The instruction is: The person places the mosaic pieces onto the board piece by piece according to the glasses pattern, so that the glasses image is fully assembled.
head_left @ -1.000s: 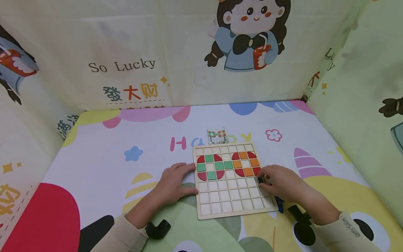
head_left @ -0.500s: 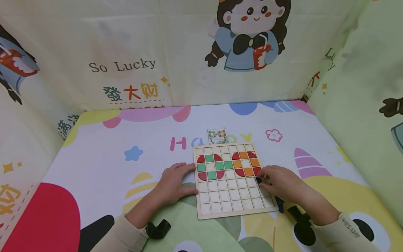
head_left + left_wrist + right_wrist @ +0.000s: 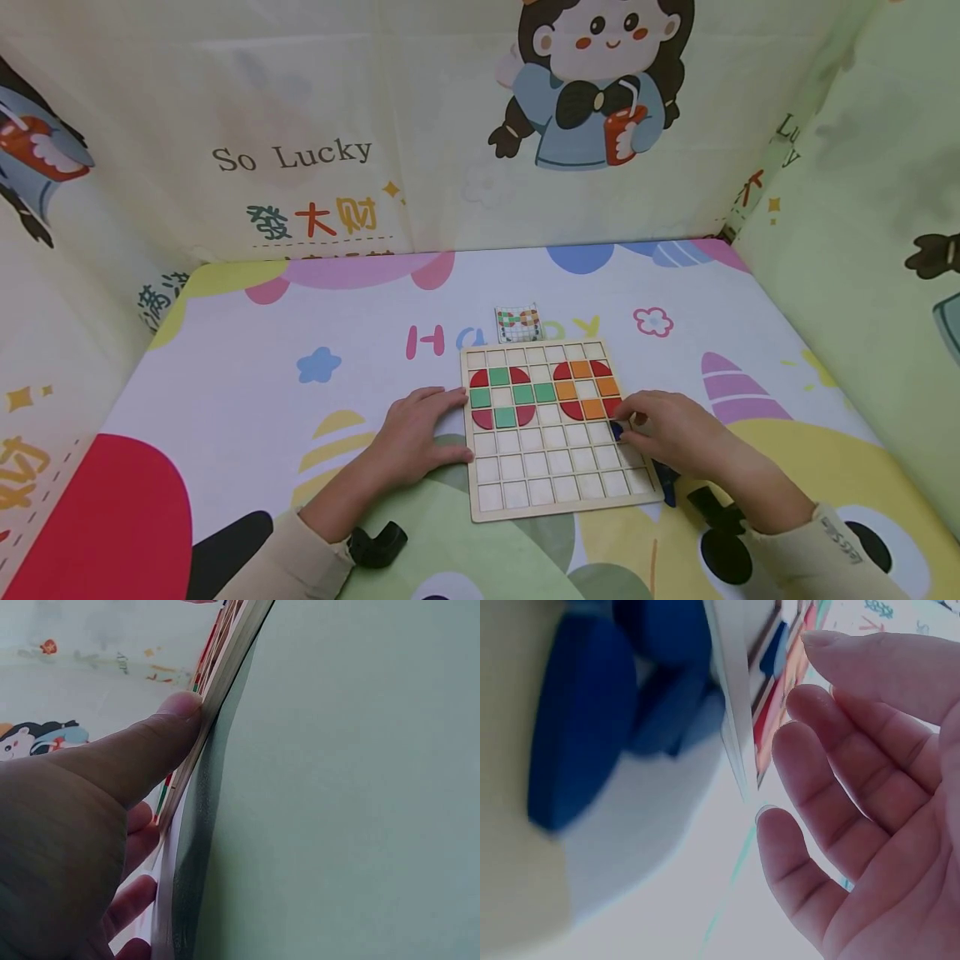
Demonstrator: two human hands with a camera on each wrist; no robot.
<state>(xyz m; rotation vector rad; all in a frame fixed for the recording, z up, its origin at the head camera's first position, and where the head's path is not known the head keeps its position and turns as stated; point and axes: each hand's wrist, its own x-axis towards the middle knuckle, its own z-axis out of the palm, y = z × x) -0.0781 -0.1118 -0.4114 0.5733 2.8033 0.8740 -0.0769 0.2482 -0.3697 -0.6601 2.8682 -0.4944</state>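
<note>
A wooden grid board (image 3: 566,505) lies on the table, with red quarter-round, green and orange tiles forming two rings joined by green tiles. My left hand (image 3: 416,437) rests with thumb and fingertips against the board's left edge. At its right edge, my right hand (image 3: 675,429) hovers with bent, relaxed fingers and nothing between them. A dark blue tile (image 3: 617,431) sits in the rightmost column, just below a red tile and beside the right fingertips. The right wrist view also shows this blue tile (image 3: 775,651) on the board, partly hidden.
Several loose blue tiles (image 3: 581,724) lie beside the board's right edge, mostly hidden by the right hand in the head view. Behind the board stands a small pattern card (image 3: 517,323). Printed cloth walls (image 3: 435,167) surround the table on the back and sides.
The right thumb and fingers have drawn slightly away from the blue tile, which now shows on the board. The left hand and the board stay still.
</note>
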